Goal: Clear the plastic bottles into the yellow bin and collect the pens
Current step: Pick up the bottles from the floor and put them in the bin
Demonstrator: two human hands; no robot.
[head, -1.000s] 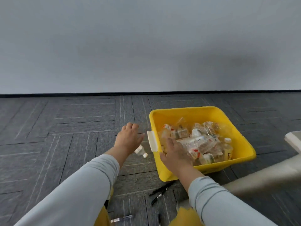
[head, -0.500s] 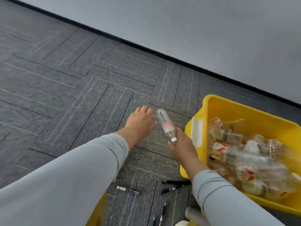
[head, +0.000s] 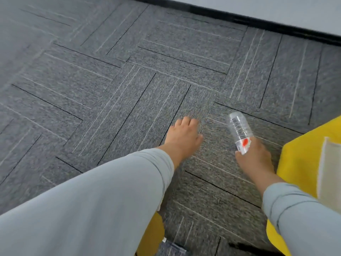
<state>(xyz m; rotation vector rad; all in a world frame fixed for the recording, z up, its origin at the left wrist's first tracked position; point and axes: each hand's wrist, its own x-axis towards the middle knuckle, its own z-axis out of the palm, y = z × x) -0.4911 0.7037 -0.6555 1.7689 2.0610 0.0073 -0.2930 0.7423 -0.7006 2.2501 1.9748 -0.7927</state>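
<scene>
- Left sleeve (head: 92, 209): light grey and runs from the lower left corner diagonally up towards the centre. The arm is stretched forward and nearly straight.
- Left hand (head: 183, 138): palm down over the grey carpet (head: 110, 89), with the fingers straight, close together and pointing away from the person. It holds nothing. Contact with the carpet cannot be determined.
- Plastic bottle (head: 239, 127): clear, with a red and white label at its lower end. It is tilted, with the base up and leaning slightly left. It sits between the left hand and the yellow bin, outside the bin.
- Right hand (head: 256, 159): back of the hand towards the camera, fingers curled round the labelled end of the plastic bottle. The wrist is bent and the forearm rises from the lower right.
- Right sleeve (head: 299, 218): light grey, crossing in front of the bin wall.
- Yellow bin (head: 302, 150): only its near corner shows at the right edge, just beside the right hand. A white panel (head: 330, 167) is fixed to its wall.
</scene>
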